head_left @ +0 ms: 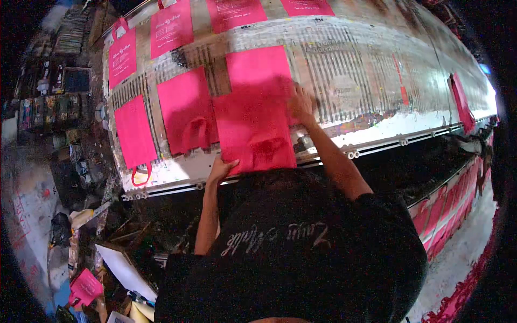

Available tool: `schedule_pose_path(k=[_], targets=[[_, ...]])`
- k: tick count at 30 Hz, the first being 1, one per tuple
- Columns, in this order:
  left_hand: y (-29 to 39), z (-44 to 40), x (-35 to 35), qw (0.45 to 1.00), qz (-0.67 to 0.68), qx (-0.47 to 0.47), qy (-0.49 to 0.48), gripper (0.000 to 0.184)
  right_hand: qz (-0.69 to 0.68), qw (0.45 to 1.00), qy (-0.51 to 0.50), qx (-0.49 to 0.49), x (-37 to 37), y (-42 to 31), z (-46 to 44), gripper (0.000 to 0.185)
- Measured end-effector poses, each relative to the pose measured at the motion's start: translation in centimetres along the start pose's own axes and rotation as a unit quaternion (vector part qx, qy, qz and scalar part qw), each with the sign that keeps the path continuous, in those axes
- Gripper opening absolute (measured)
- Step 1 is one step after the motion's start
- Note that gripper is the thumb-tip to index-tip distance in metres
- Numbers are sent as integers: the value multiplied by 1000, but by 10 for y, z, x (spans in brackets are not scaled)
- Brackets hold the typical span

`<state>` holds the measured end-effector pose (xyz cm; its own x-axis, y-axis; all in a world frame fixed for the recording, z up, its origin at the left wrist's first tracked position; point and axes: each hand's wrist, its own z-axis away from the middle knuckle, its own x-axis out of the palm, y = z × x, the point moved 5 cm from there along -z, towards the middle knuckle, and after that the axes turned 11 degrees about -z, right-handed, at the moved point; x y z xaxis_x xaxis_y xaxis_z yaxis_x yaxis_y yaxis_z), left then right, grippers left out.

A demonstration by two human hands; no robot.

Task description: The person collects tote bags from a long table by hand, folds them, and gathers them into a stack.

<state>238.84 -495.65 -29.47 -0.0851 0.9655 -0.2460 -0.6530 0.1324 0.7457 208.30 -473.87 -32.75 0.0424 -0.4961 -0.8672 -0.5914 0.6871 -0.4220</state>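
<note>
Black T-shirt (344, 247): we saw it fill the near middle, its pale script upside down to us.
Small pink bag (86, 286): it lay low on the left, near a tilted white board (125, 268) (the clutter around them was too dark for us to sort out).
Left hand (218, 169): it gripped the near left corner of the held bag, thumb on top.
Held bag (254, 121): bright pink, it lay over the near side of the table, its near edge by the shirt; pink fabric ran on beyond it, and we could not tell whether that was a second bag.
Right hand (302, 103): it was at the held bag's right edge, fingers pointing away; we could not tell whether they pinched the fabric.
Plain pink bag (184, 97): it lay just left of the held bag, rumpled at its near end.
Looped-handle bag (134, 132): farther left, its handle pointed towards us.
Striped table (344, 102): paint-stained, it stretched away to the right, where a pink bag at the edge (462, 102) lay well apart.
Printed bags (172, 31): we counted four in the far row, with white lettering.
</note>
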Motion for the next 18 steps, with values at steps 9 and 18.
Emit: schedule_pose_path(k=[9, 18], targets=[[29, 46, 18, 986, 145, -18, 74, 52, -318, 886, -268, 206, 10, -28, 117, 53], [300, 48, 129, 965, -5, 239, 111, 45, -843, 317, -344, 265, -49, -7, 124, 45]])
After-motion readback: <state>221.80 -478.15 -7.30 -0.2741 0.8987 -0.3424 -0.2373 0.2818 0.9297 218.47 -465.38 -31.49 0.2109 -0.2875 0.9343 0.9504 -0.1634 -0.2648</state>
